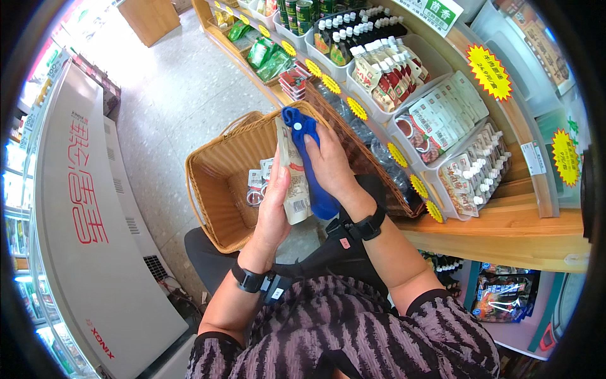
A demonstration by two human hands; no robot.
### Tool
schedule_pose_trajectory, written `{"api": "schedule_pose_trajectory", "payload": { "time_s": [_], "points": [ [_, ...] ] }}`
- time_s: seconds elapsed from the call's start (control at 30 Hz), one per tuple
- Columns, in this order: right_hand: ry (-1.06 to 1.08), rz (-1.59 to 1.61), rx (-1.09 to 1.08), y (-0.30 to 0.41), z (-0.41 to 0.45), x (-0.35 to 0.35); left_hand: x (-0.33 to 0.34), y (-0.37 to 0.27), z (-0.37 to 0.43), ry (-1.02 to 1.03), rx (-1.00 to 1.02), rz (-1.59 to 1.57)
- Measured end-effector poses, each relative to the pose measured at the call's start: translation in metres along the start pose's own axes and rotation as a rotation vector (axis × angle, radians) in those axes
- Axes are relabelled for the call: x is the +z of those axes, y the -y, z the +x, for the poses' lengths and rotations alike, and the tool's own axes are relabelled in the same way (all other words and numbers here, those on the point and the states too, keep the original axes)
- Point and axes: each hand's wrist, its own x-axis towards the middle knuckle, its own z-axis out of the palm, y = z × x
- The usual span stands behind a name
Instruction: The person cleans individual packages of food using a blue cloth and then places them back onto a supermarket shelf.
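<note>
My left hand [274, 201] grips a pale printed food pouch [294, 189] along its left side, with the thumb on its face. In my right hand [329, 163] is a blue cloth [310, 161], which lies along the pouch's right side and hangs below the fingers. Both are held over the right part of a woven wicker basket [208, 189]. A few small printed sachets [254, 188] lie at the bottom of the basket, partly hidden behind my left hand.
On the right, a wooden shelf [497, 232] bears clear bins of spouted pouches [390, 76], flat packets [445, 116] and dark bottles [338, 52]. A dark wicker tray [374, 166] stands beside the basket. A white refrigerated cabinet [94, 213] lines the left, across the tiled floor [156, 113].
</note>
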Motion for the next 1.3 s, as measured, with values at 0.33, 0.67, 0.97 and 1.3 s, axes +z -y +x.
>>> {"api": "schedule_pose_trajectory", "payload": {
  "time_s": [0.33, 0.67, 0.97, 1.3],
  "points": [
    [0.261, 0.693, 0.487, 0.002, -0.048, -0.003, 0.004, -0.004, 0.019, 0.077, 0.278, 0.436],
    [0.112, 0.190, -0.002, 0.027, -0.060, -0.009, 0.003, 0.010, 0.028, -0.131, 0.431, 0.350],
    [0.351, 0.338, 0.237, 0.009, -0.069, -0.023, -0.057, 0.000, 0.055, -0.191, 0.267, 0.503],
    [0.345, 0.384, 0.446, 0.003, -0.063, -0.050, -0.090, 0.029, 0.065, -0.206, 0.170, 0.907]
  ]
}}
